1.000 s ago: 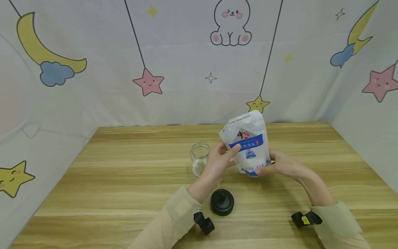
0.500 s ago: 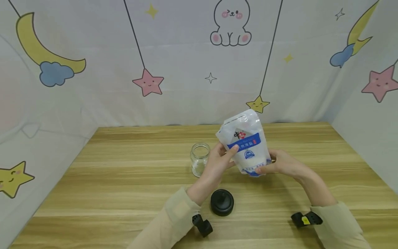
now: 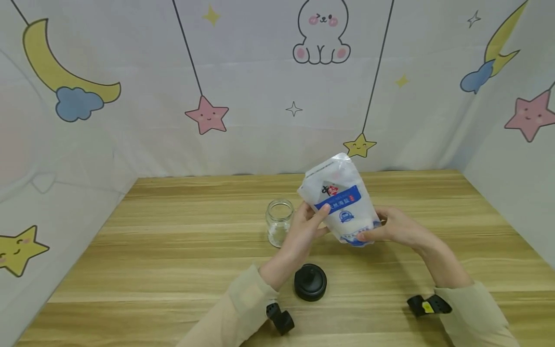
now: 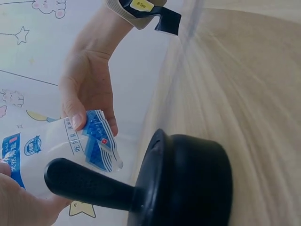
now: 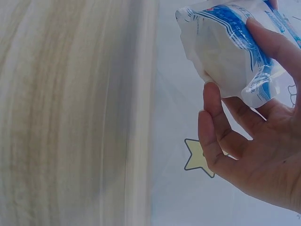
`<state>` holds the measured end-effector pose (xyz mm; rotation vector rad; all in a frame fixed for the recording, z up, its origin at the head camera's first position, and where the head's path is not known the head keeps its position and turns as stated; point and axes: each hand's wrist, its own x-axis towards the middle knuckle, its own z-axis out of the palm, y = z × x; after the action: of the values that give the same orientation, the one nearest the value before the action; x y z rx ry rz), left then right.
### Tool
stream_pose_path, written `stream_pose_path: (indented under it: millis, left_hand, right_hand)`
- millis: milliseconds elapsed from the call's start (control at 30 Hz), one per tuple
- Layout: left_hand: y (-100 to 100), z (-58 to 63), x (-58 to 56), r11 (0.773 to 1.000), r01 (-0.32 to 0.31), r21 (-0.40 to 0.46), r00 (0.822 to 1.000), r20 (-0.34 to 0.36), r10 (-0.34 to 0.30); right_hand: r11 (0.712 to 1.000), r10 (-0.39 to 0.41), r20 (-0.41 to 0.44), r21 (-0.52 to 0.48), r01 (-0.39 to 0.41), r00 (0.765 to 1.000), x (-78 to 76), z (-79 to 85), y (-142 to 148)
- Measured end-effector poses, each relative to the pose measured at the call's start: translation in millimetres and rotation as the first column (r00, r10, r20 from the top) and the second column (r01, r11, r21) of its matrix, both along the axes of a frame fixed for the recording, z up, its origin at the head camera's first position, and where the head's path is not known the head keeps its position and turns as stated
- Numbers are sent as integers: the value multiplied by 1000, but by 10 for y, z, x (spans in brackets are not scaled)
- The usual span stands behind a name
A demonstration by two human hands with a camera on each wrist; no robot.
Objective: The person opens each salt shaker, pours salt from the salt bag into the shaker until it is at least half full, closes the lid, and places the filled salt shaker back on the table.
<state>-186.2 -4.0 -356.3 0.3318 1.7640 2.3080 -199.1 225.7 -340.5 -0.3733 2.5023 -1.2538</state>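
In the head view, a white and blue bag of sea salt [image 3: 347, 219] is held above the table, its top leaning left. My left hand [image 3: 304, 229] grips its left side, thumb across the front. At its lower right corner my right hand [image 3: 396, 229] holds the bottom, thumb in front. The right wrist view shows the bag's bottom [image 5: 216, 56] between thumb and curled fingers. Just left of the bag stands an uncovered glass jar [image 3: 278, 224], partly behind my left hand; its contents are hard to make out. Nearer lies a round black lid [image 3: 310, 284] with a knob.
All this is on a wooden table [image 3: 173, 270]. A white cloth [image 3: 260, 72] printed with stars, moons and animals hangs behind and at the sides. The black lid [image 4: 183, 183] looms large beneath the left hand in the left wrist view.
The bag's top has tipped further left, toward the jar, and my left hand has shifted slightly left with it. The jar and the lid have stayed in place.
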Motion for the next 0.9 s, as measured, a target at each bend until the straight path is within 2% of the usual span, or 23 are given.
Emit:
stream_pose_path:
  millis: [133, 300, 433, 900]
  left_hand:
    - [0, -20, 23, 1000, 1, 24, 1000, 6, -2]
    - [32, -43, 43, 998, -42, 56, 999, 20, 41]
    - [41, -35, 55, 995, -64, 71, 998, 31, 62]
    - [89, -41, 102, 976, -114, 188, 991, 86, 100]
  right_hand:
    - [1000, 12, -5, -2, -12, 1000, 16, 16, 5]
    - [998, 49, -59, 35, -47, 997, 36, 21, -3]
    - [997, 58, -65, 46, -55, 996, 57, 42, -25]
    - [996, 82, -56, -22, -84, 995, 74, 61, -8]
